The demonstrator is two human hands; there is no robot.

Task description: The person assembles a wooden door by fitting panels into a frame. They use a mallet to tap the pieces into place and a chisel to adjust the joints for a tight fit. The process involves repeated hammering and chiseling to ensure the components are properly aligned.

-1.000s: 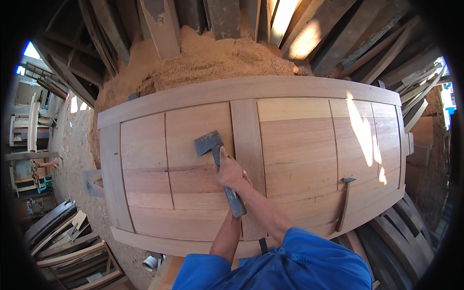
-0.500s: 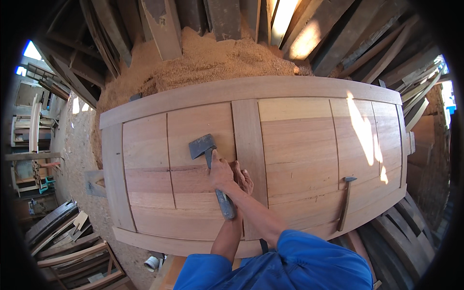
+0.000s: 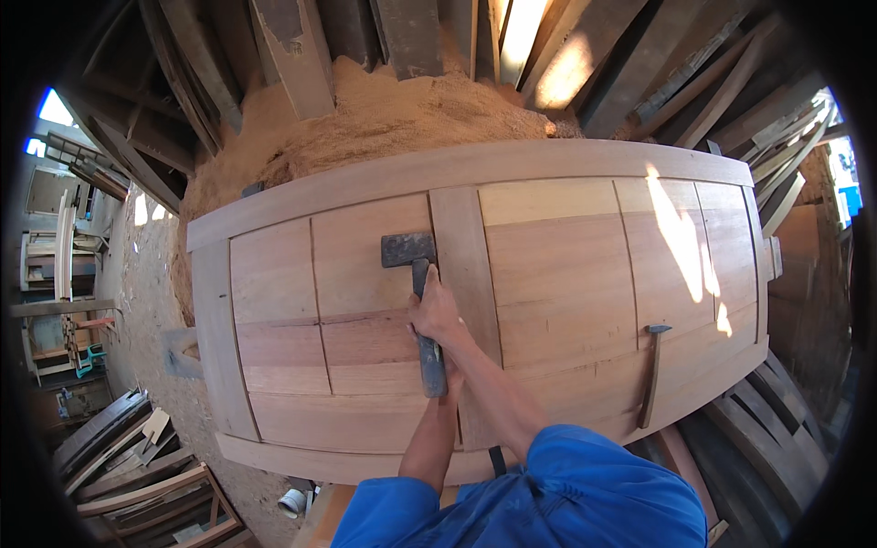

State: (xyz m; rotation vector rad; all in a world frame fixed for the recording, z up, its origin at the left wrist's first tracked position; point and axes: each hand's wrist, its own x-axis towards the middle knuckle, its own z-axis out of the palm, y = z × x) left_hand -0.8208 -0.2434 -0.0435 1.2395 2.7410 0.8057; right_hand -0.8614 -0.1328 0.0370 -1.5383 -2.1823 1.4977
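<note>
A large wooden panel door (image 3: 557, 274) lies flat in front of me, with a frame and grooved panels. My right hand (image 3: 437, 310) is closed round the dark handle of a hatchet (image 3: 408, 250), just below its head. The hatchet is above the left panel, beside the middle upright; its handle end points toward me. My left hand (image 3: 454, 376) is low behind the hatchet handle and my right forearm. Its fingers are hidden, so what it holds or touches cannot be made out. A small hammer (image 3: 652, 374) with a wooden handle rests on the door's right panel.
A heap of sawdust (image 3: 393, 105) lies beyond the door, under leaning boards (image 3: 297, 55). Stacked timber (image 3: 749, 438) is at the lower right. Wooden frames (image 3: 164, 502) and a white container (image 3: 292, 501) sit at the lower left.
The hatchet and my right hand have moved right, and the head has turned more level. My left hand's fingers, visible before beside the right hand, are now covered.
</note>
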